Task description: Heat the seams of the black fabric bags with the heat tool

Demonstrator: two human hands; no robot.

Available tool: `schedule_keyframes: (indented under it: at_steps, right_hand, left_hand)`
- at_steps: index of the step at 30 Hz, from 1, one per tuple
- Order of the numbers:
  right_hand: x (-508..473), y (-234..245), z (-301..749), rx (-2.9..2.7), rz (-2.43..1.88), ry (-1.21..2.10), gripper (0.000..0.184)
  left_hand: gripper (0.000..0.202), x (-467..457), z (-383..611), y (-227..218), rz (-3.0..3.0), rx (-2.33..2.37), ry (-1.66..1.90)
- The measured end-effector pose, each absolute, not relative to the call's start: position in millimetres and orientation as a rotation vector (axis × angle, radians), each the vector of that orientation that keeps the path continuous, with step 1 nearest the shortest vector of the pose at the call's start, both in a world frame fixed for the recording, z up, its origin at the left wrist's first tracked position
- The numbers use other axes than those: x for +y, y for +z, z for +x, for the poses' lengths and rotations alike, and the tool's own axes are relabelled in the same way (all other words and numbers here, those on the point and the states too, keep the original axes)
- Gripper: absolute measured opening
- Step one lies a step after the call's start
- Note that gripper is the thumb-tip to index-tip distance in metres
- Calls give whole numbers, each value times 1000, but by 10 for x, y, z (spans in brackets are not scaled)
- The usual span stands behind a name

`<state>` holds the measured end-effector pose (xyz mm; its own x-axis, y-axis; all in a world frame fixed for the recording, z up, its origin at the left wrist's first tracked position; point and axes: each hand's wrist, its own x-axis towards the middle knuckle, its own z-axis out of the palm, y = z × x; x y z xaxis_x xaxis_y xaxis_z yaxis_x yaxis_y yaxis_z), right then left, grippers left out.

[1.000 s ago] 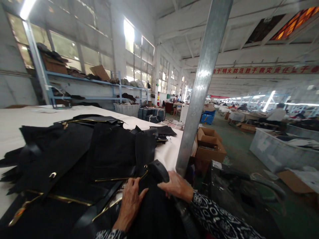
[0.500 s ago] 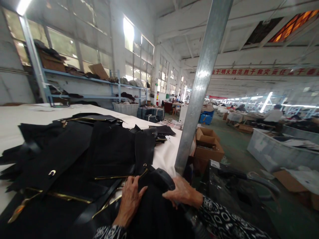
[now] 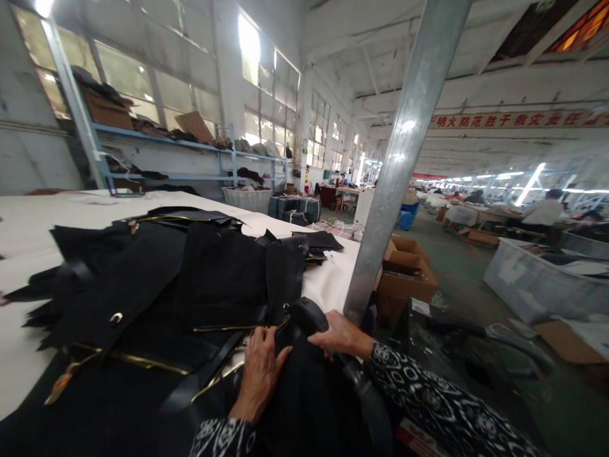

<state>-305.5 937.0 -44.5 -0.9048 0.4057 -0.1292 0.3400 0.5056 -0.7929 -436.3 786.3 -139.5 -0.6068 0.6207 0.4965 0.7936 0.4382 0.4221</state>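
Note:
A heap of black bag pieces (image 3: 157,298) with gold zips and rings covers the white table (image 3: 28,222). In front of me lies one black bag (image 3: 304,393) with a thick black strap (image 3: 361,387) down its right side. My left hand (image 3: 259,371) lies on the bag's top edge next to a gold zip, thumb and fingers pinching the black material. My right hand (image 3: 340,336) is curled over the rolled top of the strap and grips it.
A slanted steel post (image 3: 404,152) rises just past the table's right end. Open cardboard boxes (image 3: 404,273) stand on the green floor behind it. A grey bin (image 3: 537,285) and other workers are at the right, blue shelving (image 3: 190,152) at the back left.
My view has shifted a little. My right hand has slid up along the strap to its rolled top, and my left hand has stayed on the bag's edge.

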Motion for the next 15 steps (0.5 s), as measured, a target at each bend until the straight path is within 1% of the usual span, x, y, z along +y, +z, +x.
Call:
schedule_keyframes:
  at_steps: [4,8,12,15]
  right_hand:
    - [9467,-347,-2977,-2603,-706,1340,15]
    - [9445,-99,-2522,-2626,-566,1399,21]
    - [9314,-6,-1988,-2669,-448,1425,17]
    - [9220,-60,-1700,-2703,-428,1429,17]
  left_hand:
    - [40,7864,-4371,-1402,-1234,-2454,-909]
    - [42,7844,-4366,-1329,-1285,-2440,-882]
    - [49,7618,-4195,-980,-1188,-2425,-866]
    - [45,7231,-3840,-745,-1017,-2386,-907]
